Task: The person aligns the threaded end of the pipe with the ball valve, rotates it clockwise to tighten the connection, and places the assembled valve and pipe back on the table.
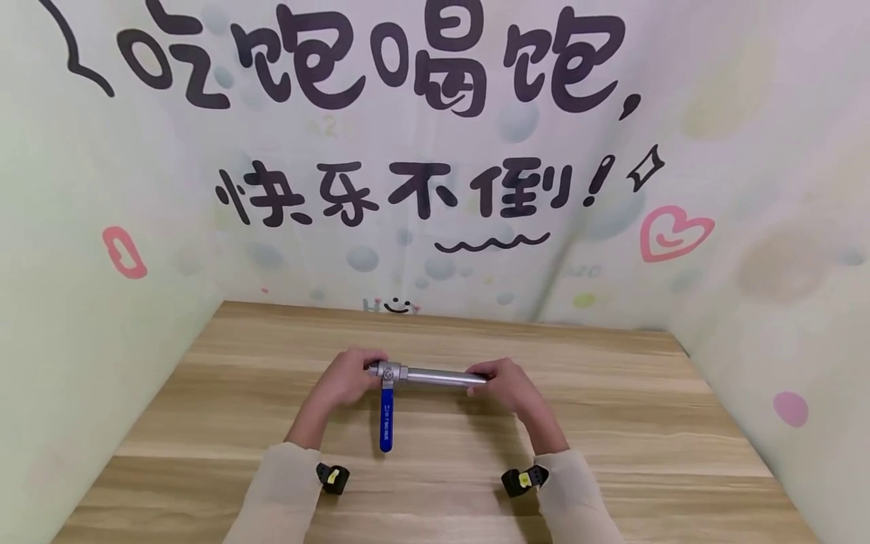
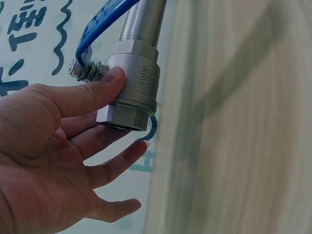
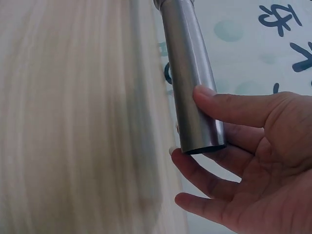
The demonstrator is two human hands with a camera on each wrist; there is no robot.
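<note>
A silver ball valve [image 1: 389,371] with a blue lever handle [image 1: 386,423] is joined to a straight metal pipe [image 1: 442,377]. My left hand [image 1: 348,378] pinches the valve body between thumb and fingers; in the left wrist view, "1000 WOG" is marked on the valve [image 2: 139,78] and its hex end faces the palm. My right hand [image 1: 504,387] holds the pipe's other end. In the right wrist view the thumb lies on top of the pipe [image 3: 187,73], whose open end points toward the palm. The lever points toward me.
A wood-grain table [image 1: 435,483] lies below the hands. Behind it stands a pale printed backdrop [image 1: 435,272] with dark lettering, and similar walls rise on both sides. Each wrist wears a black strapped camera, one left [image 1: 333,478] and one right [image 1: 522,480].
</note>
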